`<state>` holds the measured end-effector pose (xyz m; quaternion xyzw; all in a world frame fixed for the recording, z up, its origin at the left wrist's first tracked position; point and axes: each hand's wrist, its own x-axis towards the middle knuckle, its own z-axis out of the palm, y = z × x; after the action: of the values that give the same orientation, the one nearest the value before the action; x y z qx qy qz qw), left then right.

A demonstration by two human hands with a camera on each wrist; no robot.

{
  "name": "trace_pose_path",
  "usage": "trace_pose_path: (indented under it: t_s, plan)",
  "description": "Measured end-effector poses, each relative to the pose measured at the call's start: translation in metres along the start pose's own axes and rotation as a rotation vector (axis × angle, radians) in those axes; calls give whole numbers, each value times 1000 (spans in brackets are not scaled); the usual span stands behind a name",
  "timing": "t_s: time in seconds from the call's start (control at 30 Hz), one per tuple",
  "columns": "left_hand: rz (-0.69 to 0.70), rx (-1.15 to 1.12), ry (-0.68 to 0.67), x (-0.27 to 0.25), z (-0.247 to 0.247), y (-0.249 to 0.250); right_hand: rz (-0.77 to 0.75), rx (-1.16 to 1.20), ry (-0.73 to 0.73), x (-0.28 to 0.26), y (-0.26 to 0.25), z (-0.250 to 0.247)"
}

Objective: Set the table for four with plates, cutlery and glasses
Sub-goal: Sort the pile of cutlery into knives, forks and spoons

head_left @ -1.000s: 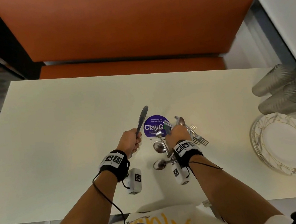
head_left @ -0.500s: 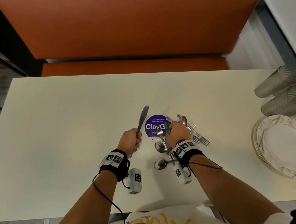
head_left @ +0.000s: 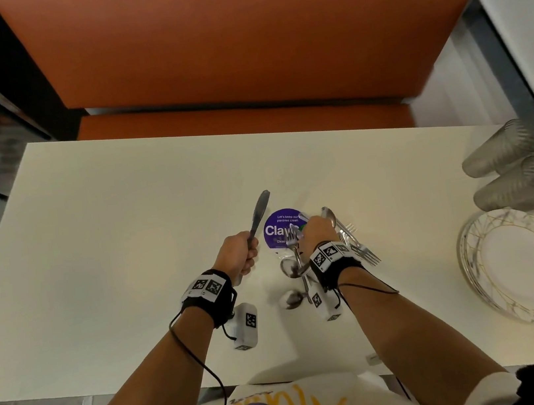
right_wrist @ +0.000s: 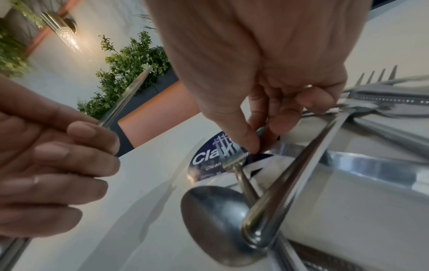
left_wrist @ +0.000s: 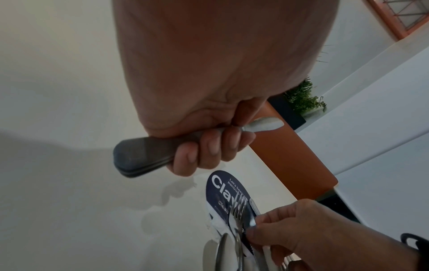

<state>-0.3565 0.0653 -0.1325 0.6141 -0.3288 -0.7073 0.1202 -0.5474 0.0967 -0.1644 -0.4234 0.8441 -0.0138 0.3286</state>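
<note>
I see a cream bench [head_left: 101,261] before an orange seat [head_left: 236,51], with stacked plates [head_left: 525,267] and tumblers [head_left: 524,170] at its right end. My left hand [head_left: 237,253] is fisted round a knife [head_left: 259,215], blade up. My right hand [head_left: 319,234] pinches into the cutlery pile [head_left: 303,266] on the purple sticker [head_left: 279,226]; which piece it holds, I cannot tell.

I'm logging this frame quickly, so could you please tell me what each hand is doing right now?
Left hand: closed around the handle of a knife, blade up.
Right hand: fingertips pinching a piece in the cutlery pile; which piece cannot be told.
</note>
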Motion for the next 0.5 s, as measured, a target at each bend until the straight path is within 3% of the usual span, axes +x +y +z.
trace_pose_path:
  t_s: [0.3,0.5]
  plan:
    - [51,-33,-50,-5,5,8,-58,290,246,3,1,-48]
    - [149,1,-50,-4,18,23,-248,532,447,-9,-12,-107]
